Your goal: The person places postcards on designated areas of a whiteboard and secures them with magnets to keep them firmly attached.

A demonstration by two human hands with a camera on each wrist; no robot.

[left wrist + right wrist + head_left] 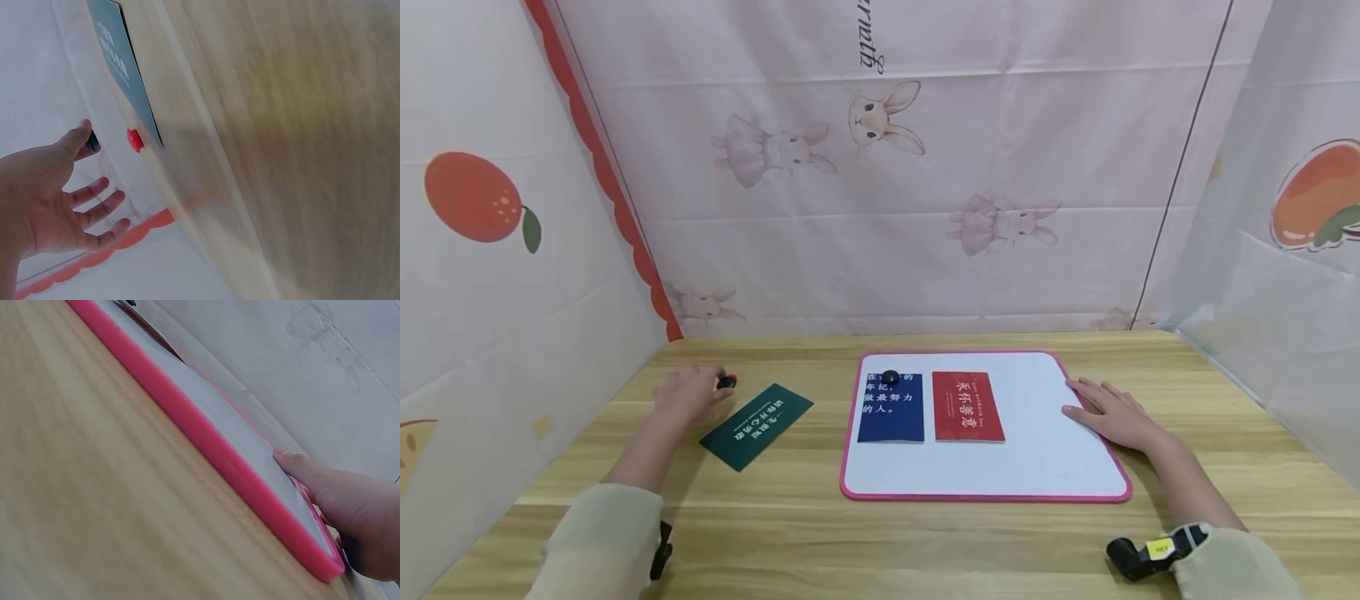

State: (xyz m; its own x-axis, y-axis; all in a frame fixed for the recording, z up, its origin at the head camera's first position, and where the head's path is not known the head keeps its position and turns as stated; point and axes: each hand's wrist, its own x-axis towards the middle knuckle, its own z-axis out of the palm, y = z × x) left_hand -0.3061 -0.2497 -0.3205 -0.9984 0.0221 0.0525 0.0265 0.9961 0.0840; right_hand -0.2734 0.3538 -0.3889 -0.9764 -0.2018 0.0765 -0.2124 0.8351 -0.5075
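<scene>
From the head camera, your left hand (pixel 688 393) lies low over the wooden table (pixel 790 525) with fingers straight, its tips at 2 small round magnets, 1 black (pixel 726 382) and 1 red (pixel 733 380). Just beside them lies a flat dark green card (pixel 757 426), turned at an angle. Your right hand (pixel 1112 410) rests flat, fingers spread, on the right edge of the smooth whiteboard (pixel 1037 467) with its rounded pink rim. On that board lie a blue card (pixel 891 407), pinned by a black round magnet (pixel 891 377), and a red card (pixel 967 406).

At your left wrist, the palm is open and the thumb touches the black magnet (pixel 92 141); the red magnet (pixel 135 139) sits at the green card's (pixel 122 69) corner.

At your right wrist, straight fingers (pixel 306 472) press the board's white face beside the thick pink rim (pixel 206 447).
</scene>
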